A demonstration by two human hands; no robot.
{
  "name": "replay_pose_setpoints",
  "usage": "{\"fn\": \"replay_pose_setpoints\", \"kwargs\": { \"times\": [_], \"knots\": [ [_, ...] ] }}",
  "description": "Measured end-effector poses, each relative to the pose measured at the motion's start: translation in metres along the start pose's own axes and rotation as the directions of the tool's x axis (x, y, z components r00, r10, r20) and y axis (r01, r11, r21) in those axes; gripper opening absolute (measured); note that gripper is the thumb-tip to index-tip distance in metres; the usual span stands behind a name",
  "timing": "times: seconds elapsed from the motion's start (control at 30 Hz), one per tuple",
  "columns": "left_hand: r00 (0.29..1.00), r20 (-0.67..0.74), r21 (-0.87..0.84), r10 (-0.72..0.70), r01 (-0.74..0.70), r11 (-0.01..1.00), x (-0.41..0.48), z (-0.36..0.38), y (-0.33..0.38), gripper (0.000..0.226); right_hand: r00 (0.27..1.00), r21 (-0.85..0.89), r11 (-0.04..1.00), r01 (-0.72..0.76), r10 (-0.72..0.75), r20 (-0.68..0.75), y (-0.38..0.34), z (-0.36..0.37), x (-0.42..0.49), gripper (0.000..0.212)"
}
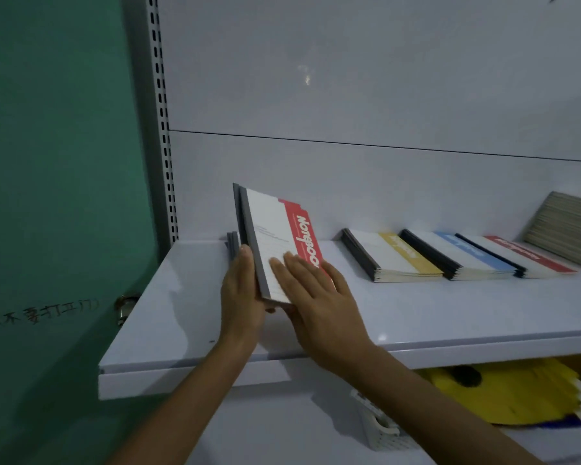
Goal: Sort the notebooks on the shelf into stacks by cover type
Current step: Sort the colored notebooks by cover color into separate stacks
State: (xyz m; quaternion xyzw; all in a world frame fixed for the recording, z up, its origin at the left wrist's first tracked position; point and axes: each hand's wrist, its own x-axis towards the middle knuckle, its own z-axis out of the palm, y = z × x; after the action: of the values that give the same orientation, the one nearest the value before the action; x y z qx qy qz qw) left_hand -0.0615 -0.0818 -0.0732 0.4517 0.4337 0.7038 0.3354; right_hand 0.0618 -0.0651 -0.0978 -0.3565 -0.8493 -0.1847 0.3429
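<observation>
At the nine o'clock end of the shelf [450, 310], the left hand [242, 292] clamps its grip on the spines of thin, probably floppy red notebooks [275, 229]; the right hand [316, 293] presses flat-fingered.

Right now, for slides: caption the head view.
Left hand grips, right hand presses red-banded white notebooks tilted on a white shelf.
</observation>
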Motion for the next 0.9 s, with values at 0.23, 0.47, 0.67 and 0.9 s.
{"fn": "replay_pose_setpoints", "kwargs": {
  "times": [0.23, 0.47, 0.67, 0.9],
  "knots": [
    [0.996, 0.086, -0.014, 0.034, -0.033, 0.999, -0.001, 0.05, 0.0, 0.016, 0.987, 0.079, 0.995, -0.065, 0.053, 0.152, 0.052, -0.029, -0.024, 0.059],
    [0.974, 0.188, 0.039, 0.123, -0.133, 0.99, -0.027, 0.122, -0.009, 0.016, 0.901, 0.427, 0.808, -0.407, 0.432, 0.041, 0.113, -0.055, -0.054, 0.06],
    [0.956, 0.253, -0.013, 0.149, -0.15, 0.989, -0.055, 0.208, -0.01, 0.016, 0.662, 0.723, 0.35, -0.596, 0.723, 0.197, 0.189, -0.117, -0.087, 0.056],
    [0.903, 0.429, 0.035, 0.029, -0.048, 0.998, -0.093, 0.314, -0.032, 0.009, 0.411, 0.706, 0.083, -0.704, 0.858, 0.309, 0.28, -0.168, -0.158, 0.04]
  ]
}}
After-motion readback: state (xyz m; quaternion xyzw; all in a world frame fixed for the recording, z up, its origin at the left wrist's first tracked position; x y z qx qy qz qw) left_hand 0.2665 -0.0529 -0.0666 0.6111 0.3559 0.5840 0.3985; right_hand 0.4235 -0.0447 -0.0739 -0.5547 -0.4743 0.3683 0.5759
